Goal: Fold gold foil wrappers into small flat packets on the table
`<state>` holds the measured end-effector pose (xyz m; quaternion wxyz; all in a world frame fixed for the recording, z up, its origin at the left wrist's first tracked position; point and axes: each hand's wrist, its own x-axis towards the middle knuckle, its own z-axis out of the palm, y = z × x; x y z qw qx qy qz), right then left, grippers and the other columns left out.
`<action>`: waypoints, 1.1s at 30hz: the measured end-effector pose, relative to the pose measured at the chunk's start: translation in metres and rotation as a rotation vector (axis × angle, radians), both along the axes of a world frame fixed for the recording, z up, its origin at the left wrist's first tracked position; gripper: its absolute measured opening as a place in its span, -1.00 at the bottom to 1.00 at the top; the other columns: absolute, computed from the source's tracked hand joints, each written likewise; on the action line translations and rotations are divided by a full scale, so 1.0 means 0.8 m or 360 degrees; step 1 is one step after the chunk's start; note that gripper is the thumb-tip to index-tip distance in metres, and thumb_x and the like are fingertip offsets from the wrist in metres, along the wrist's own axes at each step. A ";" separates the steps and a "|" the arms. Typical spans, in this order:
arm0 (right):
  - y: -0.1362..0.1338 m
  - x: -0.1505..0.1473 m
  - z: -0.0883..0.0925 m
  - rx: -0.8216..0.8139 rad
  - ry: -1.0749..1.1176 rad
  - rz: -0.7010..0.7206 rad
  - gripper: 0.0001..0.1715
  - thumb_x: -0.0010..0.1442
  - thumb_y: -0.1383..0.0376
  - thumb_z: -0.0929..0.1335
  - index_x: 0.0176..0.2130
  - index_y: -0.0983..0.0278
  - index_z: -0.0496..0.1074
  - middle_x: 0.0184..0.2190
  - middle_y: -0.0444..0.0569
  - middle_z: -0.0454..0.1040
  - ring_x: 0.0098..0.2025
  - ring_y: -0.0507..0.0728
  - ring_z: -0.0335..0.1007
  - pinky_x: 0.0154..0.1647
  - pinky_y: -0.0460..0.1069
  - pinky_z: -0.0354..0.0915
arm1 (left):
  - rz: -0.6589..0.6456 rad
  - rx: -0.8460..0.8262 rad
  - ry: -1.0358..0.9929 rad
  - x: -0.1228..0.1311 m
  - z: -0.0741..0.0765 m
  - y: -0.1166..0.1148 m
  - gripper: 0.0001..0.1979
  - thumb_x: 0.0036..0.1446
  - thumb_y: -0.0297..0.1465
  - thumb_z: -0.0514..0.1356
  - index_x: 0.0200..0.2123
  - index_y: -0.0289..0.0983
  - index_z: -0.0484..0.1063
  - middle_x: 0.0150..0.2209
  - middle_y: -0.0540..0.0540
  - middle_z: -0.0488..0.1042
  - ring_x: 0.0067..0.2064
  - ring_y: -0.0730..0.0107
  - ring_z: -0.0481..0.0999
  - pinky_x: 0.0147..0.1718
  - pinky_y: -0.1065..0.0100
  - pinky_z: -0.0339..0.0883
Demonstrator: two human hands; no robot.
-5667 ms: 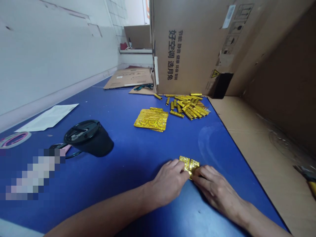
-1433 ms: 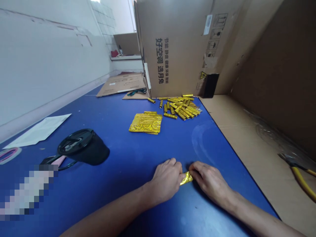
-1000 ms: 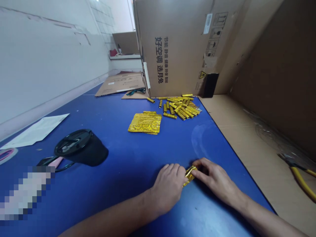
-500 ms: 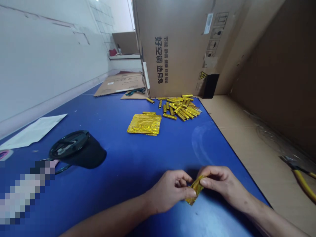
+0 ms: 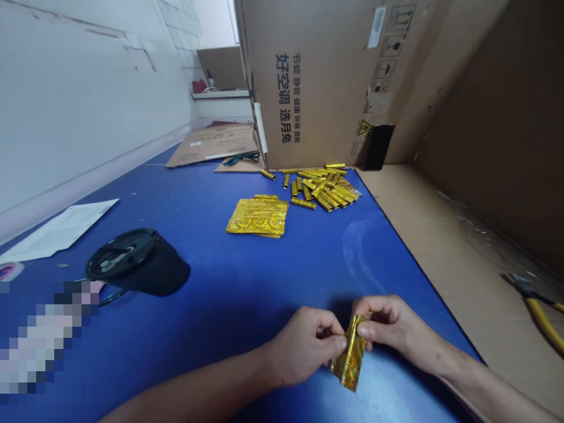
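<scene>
Between my two hands is a shiny gold foil sheet (image 5: 351, 365), partly folded lengthwise, its lower end hanging toward me. My left hand (image 5: 311, 341) pinches its left edge between thumb and fingers. On the right side, my right hand (image 5: 388, 326) grips the upper part, thumb on top and fingers behind. Farther out on the blue table (image 5: 211, 276) lies a flat stack of gold foil sheets (image 5: 258, 217). Beyond it to the right is a loose heap of narrow rolled or folded gold foil strips (image 5: 328, 191).
A black lidded mug (image 5: 141, 264) lies at the left, near a white paper (image 5: 61, 229). A large cardboard box (image 5: 326, 88) stands at the back, with a black phone-like slab (image 5: 379, 147) against it. Yellow-handled pliers (image 5: 541, 323) rest on cardboard at the right.
The foil sheet has turned more upright and more of its lower part shows. My left hand has shifted slightly along its edge. The view has tilted a little downward.
</scene>
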<state>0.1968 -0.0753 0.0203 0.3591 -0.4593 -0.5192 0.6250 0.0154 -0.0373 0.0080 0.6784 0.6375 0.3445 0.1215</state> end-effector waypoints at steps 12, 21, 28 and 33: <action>-0.001 -0.006 0.000 0.0041 -0.0209 -0.0003 -0.72 -0.01 0.16 0.35 -0.56 0.32 0.35 -0.69 -0.20 0.23 -0.61 -0.07 0.05 -0.59 -0.12 0.01 | 0.0076 0.0548 0.0296 0.001 0.013 -0.014 -0.91 -0.05 -0.46 0.04 -0.57 -0.30 0.25 -0.67 0.11 0.23 -0.62 0.61 0.17 -0.63 0.54 0.04; 0.005 0.003 -0.011 0.0059 0.0113 -0.0387 -0.81 0.00 0.23 0.37 -0.54 0.31 0.41 -0.69 -0.15 0.38 -0.60 -0.03 0.23 -0.52 -0.10 0.13 | 0.0336 0.0121 -0.0242 -0.002 0.006 -0.016 -0.96 0.02 -0.46 0.05 -0.44 -0.31 0.27 -0.54 0.00 0.39 -0.49 0.51 0.37 -0.51 0.50 0.21; 0.004 -0.005 -0.013 0.0030 0.0272 -0.0422 -0.80 0.00 0.23 0.36 -0.54 0.31 0.40 -0.67 -0.09 0.44 -0.58 0.02 0.33 -0.48 -0.07 0.19 | 0.0345 0.0325 -0.0165 -0.004 0.002 -0.016 -0.90 0.02 -0.48 0.06 -0.42 -0.32 0.37 -0.51 0.00 0.40 -0.47 0.50 0.37 -0.47 0.48 0.22; 0.002 -0.010 -0.018 -0.0019 0.0258 -0.0435 -0.79 0.02 0.21 0.35 -0.51 0.32 0.39 -0.68 -0.08 0.45 -0.60 0.02 0.34 -0.51 -0.08 0.19 | 0.0366 0.0308 -0.0020 -0.002 -0.003 -0.014 -0.91 -0.02 -0.49 0.06 -0.50 -0.32 0.34 -0.56 0.02 0.39 -0.52 0.53 0.33 -0.53 0.50 0.17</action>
